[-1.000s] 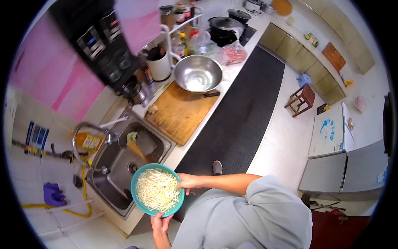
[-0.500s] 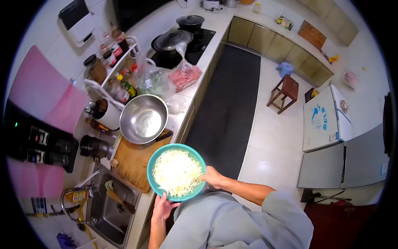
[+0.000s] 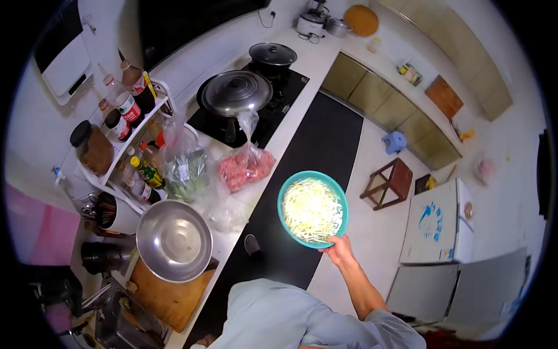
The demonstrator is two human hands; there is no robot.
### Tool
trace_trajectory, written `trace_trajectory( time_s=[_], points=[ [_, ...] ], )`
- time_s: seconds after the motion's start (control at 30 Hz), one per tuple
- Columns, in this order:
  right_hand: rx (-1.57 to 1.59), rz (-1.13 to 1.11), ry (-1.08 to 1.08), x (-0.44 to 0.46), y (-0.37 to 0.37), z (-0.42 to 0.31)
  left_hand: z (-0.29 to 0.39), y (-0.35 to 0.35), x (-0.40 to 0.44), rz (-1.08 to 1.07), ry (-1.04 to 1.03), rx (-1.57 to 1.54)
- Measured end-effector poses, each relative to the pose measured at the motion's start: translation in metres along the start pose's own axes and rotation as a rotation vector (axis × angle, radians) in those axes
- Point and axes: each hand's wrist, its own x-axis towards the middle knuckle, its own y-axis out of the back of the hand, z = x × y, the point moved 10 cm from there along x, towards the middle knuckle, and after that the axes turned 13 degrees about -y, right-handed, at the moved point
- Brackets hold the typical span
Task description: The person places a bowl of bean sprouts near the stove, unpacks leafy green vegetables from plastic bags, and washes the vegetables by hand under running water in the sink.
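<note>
The person's surface (image 3: 226,247) was crowded: a steel basin (image 3: 174,241) sat on the wooden board (image 3: 168,294), overlapping much of it, with the sink (image 3: 125,320) just beyond the board's near end. Past the basin lay a clear bag of greens (image 3: 186,171) and a knotted bag of red-pink pieces (image 3: 244,168), next to a white rack (image 3: 120,150) of bottles and jars. Farther along, a lidded pan (image 3: 238,93) and a lidded pot (image 3: 273,54) stood on the black cooktop (image 3: 285,96). On the floor, a square wooden stool (image 3: 395,177) stood near a small blue stool (image 3: 395,142).

The basin was round, shiny and smooth; the board was worn and stained. The teal bowl (image 3: 344,203), round with a smooth rim, was heaped with thin, pale shreds (image 3: 311,209) and held in the air, seen over the dark ribbed mat (image 3: 308,142) and pale floor.

The right hand (image 3: 337,250) was closed on the bowl's near rim, fingers beneath. What seemed to be the left hand (image 3: 204,341) showed only at the bottom edge; its grip could not be told.
</note>
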Motion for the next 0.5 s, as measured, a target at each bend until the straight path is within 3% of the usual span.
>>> trace_trajectory(
  time_s=[0.3, 0.5],
  points=[
    [0.162, 0.067, 0.072, 0.178, 0.013, -0.201, 0.225, 0.140, 0.146, 0.387, -0.253, -0.709],
    [0.242, 0.045, 0.067, 0.346, 0.010, -0.325, 0.328, 0.187, 0.210, 0.522, -0.280, -0.925]
  ],
)
